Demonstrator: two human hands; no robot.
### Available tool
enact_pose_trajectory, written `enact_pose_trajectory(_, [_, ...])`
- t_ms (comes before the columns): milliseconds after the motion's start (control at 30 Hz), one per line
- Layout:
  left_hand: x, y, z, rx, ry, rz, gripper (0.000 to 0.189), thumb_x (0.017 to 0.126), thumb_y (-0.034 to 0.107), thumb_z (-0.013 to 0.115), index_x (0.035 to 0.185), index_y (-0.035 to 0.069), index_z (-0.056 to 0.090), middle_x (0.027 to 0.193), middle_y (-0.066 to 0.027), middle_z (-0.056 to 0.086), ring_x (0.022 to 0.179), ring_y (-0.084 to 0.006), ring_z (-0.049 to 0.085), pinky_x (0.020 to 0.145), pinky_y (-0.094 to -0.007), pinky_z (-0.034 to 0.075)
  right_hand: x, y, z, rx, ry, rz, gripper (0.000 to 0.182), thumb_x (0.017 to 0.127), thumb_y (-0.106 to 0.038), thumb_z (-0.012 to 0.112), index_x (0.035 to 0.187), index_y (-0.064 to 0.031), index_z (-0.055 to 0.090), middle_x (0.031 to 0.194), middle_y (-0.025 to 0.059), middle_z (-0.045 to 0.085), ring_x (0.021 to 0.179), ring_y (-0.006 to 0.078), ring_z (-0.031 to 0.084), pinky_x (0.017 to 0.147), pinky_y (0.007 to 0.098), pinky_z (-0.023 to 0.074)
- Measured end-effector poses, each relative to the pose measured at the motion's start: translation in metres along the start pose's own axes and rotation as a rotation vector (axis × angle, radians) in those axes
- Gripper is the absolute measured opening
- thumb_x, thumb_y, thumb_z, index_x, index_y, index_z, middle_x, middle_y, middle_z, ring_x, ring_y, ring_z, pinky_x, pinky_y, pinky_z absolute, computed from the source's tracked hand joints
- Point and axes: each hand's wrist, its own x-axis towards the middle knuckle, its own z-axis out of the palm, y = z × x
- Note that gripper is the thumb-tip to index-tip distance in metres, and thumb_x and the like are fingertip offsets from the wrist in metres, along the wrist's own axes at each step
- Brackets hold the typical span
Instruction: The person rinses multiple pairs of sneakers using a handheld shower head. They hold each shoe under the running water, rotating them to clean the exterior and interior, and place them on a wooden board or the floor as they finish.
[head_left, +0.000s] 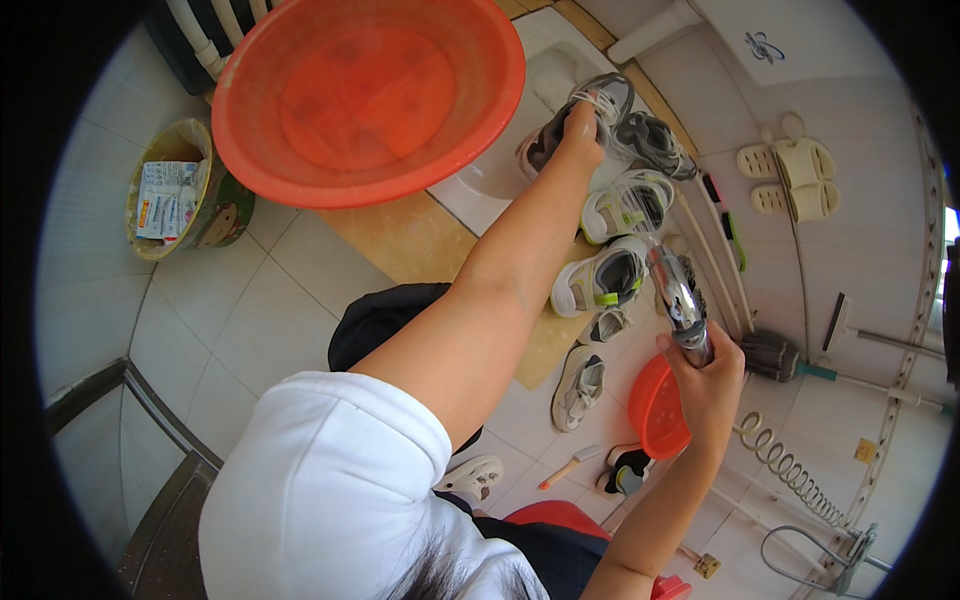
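With my left hand (585, 135) I hold a grey and black lace-up sneaker (544, 142) over a white squat toilet pan (480, 176). My right hand (709, 382) grips a chrome handheld shower head (675, 292), tilted towards the shoes, with thin streams of water coming from it. Beside the held sneaker lies another dark grey sneaker (652, 142). Nearer the shower head stand two white, grey and lime-green sneakers, one (630, 206) by the pan and one (600, 277) on the tan tiled edge.
A large orange-red basin (367, 97) is at the upper left, above a waste bin (191, 187). On the floor are a smaller red basin (660, 409), a beige sneaker (579, 388) and a brush (570, 466). Slippers (806, 176), a squeegee (836, 322) and a coiled hose (787, 465) are along the right wall.
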Motion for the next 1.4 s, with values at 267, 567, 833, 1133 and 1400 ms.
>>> enact_pose_trajectory(267, [-0.033,-0.002,0.008,0.112,0.41,-0.083,0.042,0.09,0.022,0.042,0.127,0.005,0.049,0.127,-0.011,0.055,0.107,-0.0244,0.059,0.093,-0.0391,0.048,-0.007,0.008,-0.011,-0.085,0.004,0.018,0.035,0.069,-0.022,0.079,0.073,0.0001,0.053,0.056,0.006,0.038,0.053,0.0199,0.031,0.051,0.0339,0.0286])
enact_pose_trajectory(567, [-0.035,-0.013,-0.027,0.233,0.405,-0.124,0.056,0.089,0.04,0.046,0.137,0.011,0.041,0.137,-0.005,0.049,0.118,-0.0229,0.051,0.095,-0.0371,0.044,-0.022,0.002,-0.023,-0.12,-0.051,0.047,0.038,0.069,-0.03,0.079,0.076,-0.0013,0.057,0.056,0.0086,0.046,0.054,0.0238,0.043,0.054,0.0359,0.0361])
enact_pose_trajectory(833, [-0.062,-0.029,-0.02,0.468,0.506,-0.159,0.067,0.09,0.05,0.042,0.138,0.004,0.039,0.137,-0.0109,0.049,0.118,-0.0263,0.052,0.098,-0.0358,0.041,-0.033,0.018,-0.035,-0.172,-0.028,0.057,0.035,0.069,-0.03,0.079,0.08,-0.0023,0.061,0.058,0.0105,0.051,0.055,0.0269,0.048,0.055,0.0373,0.0392])
enact_pose_trajectory(1133, [-0.082,-0.035,-0.027,0.472,0.53,-0.069,0.049,0.096,0.037,0.036,0.132,0.005,0.045,0.134,-0.01,0.048,0.113,-0.0188,0.052,0.093,-0.031,0.045,-0.036,0.025,-0.043,-0.149,-0.029,0.067,0.035,0.068,-0.029,0.079,0.08,-0.0023,0.061,0.062,0.0116,0.054,0.058,0.0285,0.051,0.057,0.0377,0.0406])
enact_pose_trajectory(1400, [-0.13,-0.037,-0.018,0.231,0.657,-0.086,0.049,0.095,0.03,0.037,0.139,0.007,0.039,0.145,-0.0069,0.04,0.122,-0.0188,0.048,0.099,-0.032,0.041,-0.041,0.032,-0.053,-0.145,-0.056,0.079,0.032,0.068,-0.027,0.079,0.079,-0.0026,0.061,0.062,0.0102,0.055,0.059,0.0267,0.052,0.058,0.0378,0.0404])
